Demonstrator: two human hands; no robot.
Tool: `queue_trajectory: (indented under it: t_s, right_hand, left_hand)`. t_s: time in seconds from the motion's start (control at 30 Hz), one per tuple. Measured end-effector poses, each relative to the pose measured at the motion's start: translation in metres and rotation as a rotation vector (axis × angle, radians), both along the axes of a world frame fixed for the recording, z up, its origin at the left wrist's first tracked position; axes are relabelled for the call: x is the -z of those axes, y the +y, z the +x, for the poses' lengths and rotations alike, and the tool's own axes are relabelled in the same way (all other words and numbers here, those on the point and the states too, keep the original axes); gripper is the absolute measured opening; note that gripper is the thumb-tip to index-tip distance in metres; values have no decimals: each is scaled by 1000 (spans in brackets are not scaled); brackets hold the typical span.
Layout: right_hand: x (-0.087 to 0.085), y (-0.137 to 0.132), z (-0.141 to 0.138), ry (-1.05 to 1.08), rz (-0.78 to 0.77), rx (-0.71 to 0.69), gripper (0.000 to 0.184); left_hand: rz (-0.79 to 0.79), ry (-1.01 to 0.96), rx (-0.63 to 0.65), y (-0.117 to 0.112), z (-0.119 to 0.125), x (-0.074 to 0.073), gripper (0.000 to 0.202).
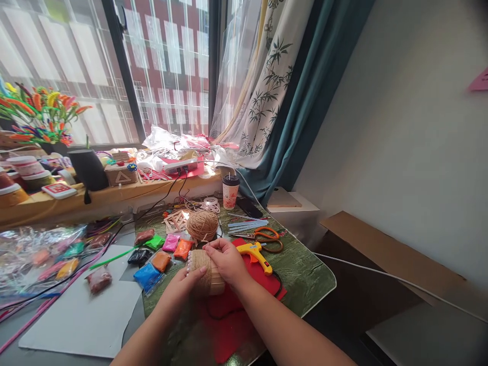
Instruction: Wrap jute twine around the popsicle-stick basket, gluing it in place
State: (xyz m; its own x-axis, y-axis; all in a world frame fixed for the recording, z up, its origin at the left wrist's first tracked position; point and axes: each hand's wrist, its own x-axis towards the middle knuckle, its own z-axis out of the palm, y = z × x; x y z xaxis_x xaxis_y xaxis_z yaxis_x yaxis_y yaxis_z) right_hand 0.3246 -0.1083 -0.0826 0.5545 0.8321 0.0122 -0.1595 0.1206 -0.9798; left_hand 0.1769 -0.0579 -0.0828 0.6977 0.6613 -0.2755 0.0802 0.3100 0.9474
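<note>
A small round container (217, 282) lies on its side over the table, with pale wooden slats showing at one end. Jute twine (201, 262) is wound round it, and a row of pearl-like beads (188, 262) edges the other end. My left hand (185, 287) grips the container from the left, thumb across the winding. With thumb and forefinger closed, my right hand (229, 262) pinches a strand of twine at the container's upper side. Just beyond sits the twine ball (202, 225). A yellow glue gun (254, 254) lies right of my right hand on red sheet (244, 325).
Orange-handled scissors (269, 236), glue sticks (247, 225), a phone (249, 207) and a lidded paper cup (230, 192) stand or lie farther back. Coloured clay packets (162, 260) and a white board (84, 315) are at left. A power strip (181, 166) rests on the windowsill, cords trailing down.
</note>
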Motion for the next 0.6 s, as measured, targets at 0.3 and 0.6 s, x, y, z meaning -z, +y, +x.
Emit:
queue_trajectory:
  t_s: [0.3, 0.6]
  right_hand:
    - [2, 0, -3, -1, -30, 30, 33]
    - [-22, -10, 9, 183, 39, -93, 35]
  left_hand:
    - [232, 91, 54, -5, 0, -7, 43]
    - [688, 96, 196, -7, -6, 1, 27]
